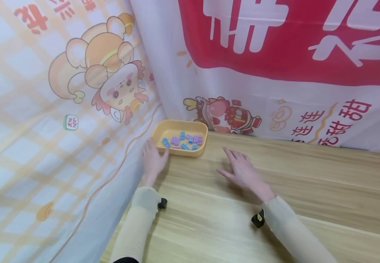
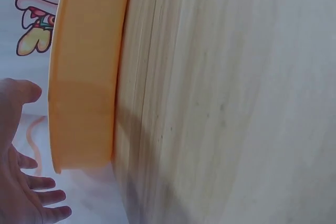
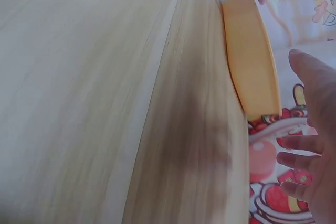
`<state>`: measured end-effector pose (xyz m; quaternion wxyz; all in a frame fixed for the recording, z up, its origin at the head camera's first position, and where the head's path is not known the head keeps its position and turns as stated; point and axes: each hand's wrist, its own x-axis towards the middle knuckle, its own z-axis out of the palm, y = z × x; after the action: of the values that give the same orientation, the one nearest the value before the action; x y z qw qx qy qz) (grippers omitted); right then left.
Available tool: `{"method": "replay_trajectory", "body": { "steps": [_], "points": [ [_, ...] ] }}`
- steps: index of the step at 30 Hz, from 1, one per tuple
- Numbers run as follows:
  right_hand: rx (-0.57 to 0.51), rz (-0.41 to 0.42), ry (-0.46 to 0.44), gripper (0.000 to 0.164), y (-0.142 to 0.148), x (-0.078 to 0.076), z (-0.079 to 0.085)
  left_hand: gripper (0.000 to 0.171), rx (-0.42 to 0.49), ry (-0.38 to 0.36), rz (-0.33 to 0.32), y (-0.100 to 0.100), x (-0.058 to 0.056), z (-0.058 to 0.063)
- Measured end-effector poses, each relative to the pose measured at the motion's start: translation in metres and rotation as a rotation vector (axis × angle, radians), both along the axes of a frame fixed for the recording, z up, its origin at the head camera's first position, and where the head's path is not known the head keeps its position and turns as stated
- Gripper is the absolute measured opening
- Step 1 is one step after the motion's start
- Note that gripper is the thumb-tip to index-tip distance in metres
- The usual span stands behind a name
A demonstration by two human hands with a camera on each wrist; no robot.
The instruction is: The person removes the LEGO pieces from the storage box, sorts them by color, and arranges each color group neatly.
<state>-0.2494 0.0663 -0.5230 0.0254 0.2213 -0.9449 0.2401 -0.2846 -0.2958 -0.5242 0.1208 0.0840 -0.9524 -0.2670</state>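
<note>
A shallow yellow-orange tray (image 1: 190,153) stands at the back of the wooden table, holding several small blue toy bricks (image 1: 166,142) and purple toy bricks (image 1: 175,141). At its near left corner is my left hand (image 1: 153,162), fingers and thumb spread. In the left wrist view, that hand (image 2: 18,182) is beside the tray's wall (image 2: 86,77); contact is hard to tell. My right hand (image 1: 243,173) hovers to the right of the tray, fingers extended and holding nothing. The right wrist view shows a gap between this hand (image 3: 317,124) and the tray (image 3: 252,56).
A printed cloth (image 1: 88,120) hangs along the left side, close to the left arm. Another cloth (image 1: 255,91) with red and white print covers the back, right behind the tray. The wooden tabletop (image 1: 206,215) stretches forward and right. Both wrists carry small black cameras (image 1: 258,218).
</note>
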Motion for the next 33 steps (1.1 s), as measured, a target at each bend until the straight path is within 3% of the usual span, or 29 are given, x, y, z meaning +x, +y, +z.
{"method": "replay_trajectory", "body": {
  "steps": [4,9,11,15,20,29,33],
  "points": [
    [-0.067,0.005,-0.04,0.099,-0.017,-0.012,-0.003,0.105,0.08,-0.027,-0.003,-0.01,-0.007,-0.003],
    [-0.06,0.011,-0.023,0.1,-0.034,-0.026,-0.008,0.111,0.086,0.038,-0.02,-0.025,-0.023,-0.021],
    [-0.043,0.01,-0.01,0.1,-0.038,-0.031,-0.009,0.11,0.056,0.039,-0.026,-0.025,-0.027,-0.021],
    [-0.028,-0.018,-0.013,0.1,-0.039,-0.043,-0.008,0.104,-0.027,-0.033,-0.043,-0.012,-0.03,-0.004],
    [-0.037,-0.055,-0.049,0.1,-0.039,-0.057,-0.006,0.102,-0.072,-0.053,-0.096,-0.001,-0.048,0.001],
    [-0.037,-0.066,-0.072,0.103,-0.065,-0.074,-0.004,0.105,-0.071,-0.094,-0.152,-0.015,-0.065,-0.002],
    [-0.014,-0.064,-0.088,0.102,-0.086,-0.074,-0.015,0.107,-0.036,-0.125,-0.138,-0.032,-0.06,-0.012]
  ]
}}
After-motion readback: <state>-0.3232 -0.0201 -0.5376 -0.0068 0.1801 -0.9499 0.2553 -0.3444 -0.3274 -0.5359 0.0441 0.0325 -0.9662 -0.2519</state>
